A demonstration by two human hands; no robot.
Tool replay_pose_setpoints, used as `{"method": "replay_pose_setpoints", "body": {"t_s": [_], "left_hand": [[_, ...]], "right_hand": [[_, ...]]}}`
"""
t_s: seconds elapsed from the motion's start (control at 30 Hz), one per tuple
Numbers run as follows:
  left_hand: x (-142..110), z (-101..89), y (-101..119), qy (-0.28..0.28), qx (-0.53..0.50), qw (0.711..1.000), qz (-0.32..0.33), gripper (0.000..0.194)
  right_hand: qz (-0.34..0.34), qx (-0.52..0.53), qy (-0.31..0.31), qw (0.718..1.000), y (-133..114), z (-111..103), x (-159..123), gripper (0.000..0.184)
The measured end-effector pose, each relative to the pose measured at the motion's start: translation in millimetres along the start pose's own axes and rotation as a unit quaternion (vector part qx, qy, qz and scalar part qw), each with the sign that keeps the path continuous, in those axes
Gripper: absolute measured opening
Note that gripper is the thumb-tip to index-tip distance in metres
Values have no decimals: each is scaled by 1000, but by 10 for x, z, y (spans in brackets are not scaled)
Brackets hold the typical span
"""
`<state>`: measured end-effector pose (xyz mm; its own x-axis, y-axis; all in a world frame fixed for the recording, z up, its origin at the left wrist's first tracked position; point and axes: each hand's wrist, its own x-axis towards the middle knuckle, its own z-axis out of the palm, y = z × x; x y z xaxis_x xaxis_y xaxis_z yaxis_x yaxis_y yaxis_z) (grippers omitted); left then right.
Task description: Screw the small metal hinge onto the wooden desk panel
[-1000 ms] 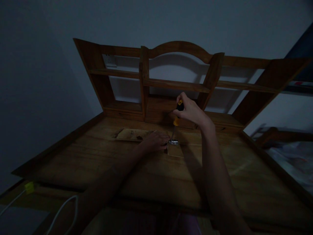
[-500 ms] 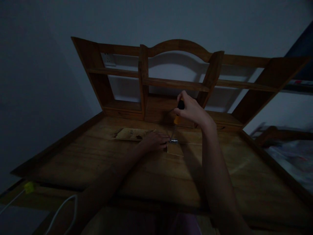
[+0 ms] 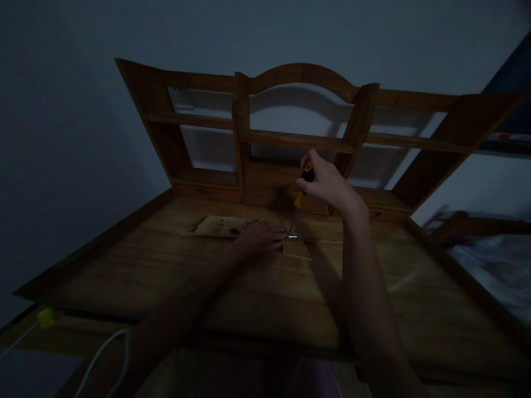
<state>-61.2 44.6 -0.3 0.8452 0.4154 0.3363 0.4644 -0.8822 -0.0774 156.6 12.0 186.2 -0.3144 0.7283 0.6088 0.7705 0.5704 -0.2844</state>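
Note:
Wrapped round the black and yellow handle of a screwdriver (image 3: 299, 199), my right hand (image 3: 329, 182) holds it nearly upright, a little tilted. The thin shaft points down to a small shiny metal piece (image 3: 293, 237), which looks like a hinge, at the edge of a small flat wooden block (image 3: 297, 250). My left hand (image 3: 262, 236) lies low, fingers stretched out, its fingertips beside the metal piece and against the block's left side. Behind and left of it, a rough-edged wooden strip (image 3: 218, 225) lies on the desk top. Dim light hides the screwdriver tip's exact contact.
The wooden desk top (image 3: 249, 293) carries a raised shelf unit (image 3: 296, 141) along the back, against the wall. A white cable (image 3: 97, 354) loops at the front left, near a yellow object (image 3: 46, 317). Light-coloured cloth (image 3: 493, 271) lies beyond the right edge.
The view has shifted slightly. My right hand keeps the screwdriver at the metal piece, with its grip on the handle turned a little. My left hand stays in nearly the same place.

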Motion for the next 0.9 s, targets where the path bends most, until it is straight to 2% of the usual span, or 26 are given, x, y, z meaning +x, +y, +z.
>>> {"method": "replay_pose_setpoints", "body": {"t_s": [0.2, 0.5, 0.67, 0.9], "left_hand": [[2, -19, 23, -4, 5, 1000, 1, 30], [10, -5, 12, -18, 2, 1000, -6, 30], [9, 18, -2, -6, 9, 1000, -2, 31], [6, 9, -4, -21, 6, 1000, -8, 32]], "right_hand": [[9, -37, 8, 999, 39, 26, 12, 18], [-4, -16, 6, 1000, 18, 45, 20, 16], [-14, -32, 3, 999, 36, 45, 37, 18], [-6, -3, 0, 1000, -2, 50, 44, 24]]}}
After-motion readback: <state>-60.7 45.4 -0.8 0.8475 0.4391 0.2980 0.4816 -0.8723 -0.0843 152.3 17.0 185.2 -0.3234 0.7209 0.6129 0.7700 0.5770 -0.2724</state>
